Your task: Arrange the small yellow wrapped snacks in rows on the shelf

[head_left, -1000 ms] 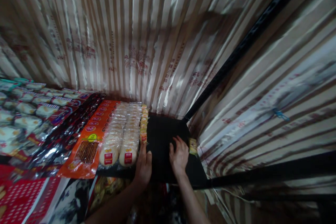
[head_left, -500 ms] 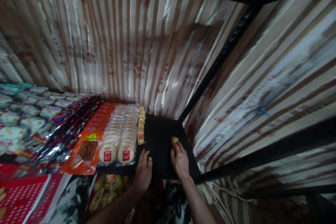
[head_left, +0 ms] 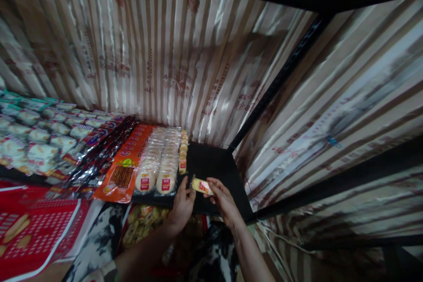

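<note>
My right hand pinches the right end of a small wrapped snack cake, pale yellow with a red label. The cake lies sideways above the black shelf. My left hand is at the cake's left end, its fingers apart; whether they touch the wrapper I cannot tell. Just beyond it on the shelf runs a narrow row of similar small packs. Left of that row stand two rows of round wrapped biscuits with red labels.
An orange snack bag and many white packets fill the left of the shelf. Below is a bin of yellowish wrapped packs, with a red bag to its left. A black post and striped sheeting enclose the corner.
My right hand has lifted the snack cake off the shelf and brought it left, turned sideways, toward my left hand. The view has shifted slightly.
</note>
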Demonstrator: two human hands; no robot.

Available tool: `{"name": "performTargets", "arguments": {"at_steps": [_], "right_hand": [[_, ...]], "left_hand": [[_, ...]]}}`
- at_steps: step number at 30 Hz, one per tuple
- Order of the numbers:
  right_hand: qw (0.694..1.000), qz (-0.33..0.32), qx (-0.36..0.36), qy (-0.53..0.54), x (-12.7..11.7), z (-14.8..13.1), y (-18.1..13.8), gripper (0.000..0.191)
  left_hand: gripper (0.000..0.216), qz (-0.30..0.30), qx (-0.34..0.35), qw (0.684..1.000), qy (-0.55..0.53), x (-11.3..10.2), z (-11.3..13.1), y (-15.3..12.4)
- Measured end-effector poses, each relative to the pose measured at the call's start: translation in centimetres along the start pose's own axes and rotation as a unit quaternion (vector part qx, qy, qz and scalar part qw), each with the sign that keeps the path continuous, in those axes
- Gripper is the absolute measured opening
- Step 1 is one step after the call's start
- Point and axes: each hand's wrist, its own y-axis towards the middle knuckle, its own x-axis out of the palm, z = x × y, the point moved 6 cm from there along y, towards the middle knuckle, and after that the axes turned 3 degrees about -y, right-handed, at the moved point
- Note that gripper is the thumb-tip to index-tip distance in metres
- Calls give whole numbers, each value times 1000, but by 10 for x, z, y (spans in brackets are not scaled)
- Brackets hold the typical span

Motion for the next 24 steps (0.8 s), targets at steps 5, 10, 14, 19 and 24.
{"name": "performTargets", "arguments": {"at_steps": [5, 10, 14, 19, 24], "right_hand": [[998, -37, -6, -43, 7, -4, 2, 48], [999, 7, -43, 20, 21, 4, 5, 49], [998, 13, -50, 45, 41, 18, 8, 39], [994, 33, -95, -42, 48, 20, 29, 37], [963, 65, -143, -220, 51, 16, 51, 40]], "left_hand": [[38, -36, -18, 998, -57, 4, 1, -1], [37, 17, -53, 988, -147, 0, -9, 0], [36, 54, -62, 982, -167, -2, -17, 4], [44, 54, -115, 985, -120, -5, -26, 5], [48, 17, -99, 993, -54, -5, -27, 2]]}}
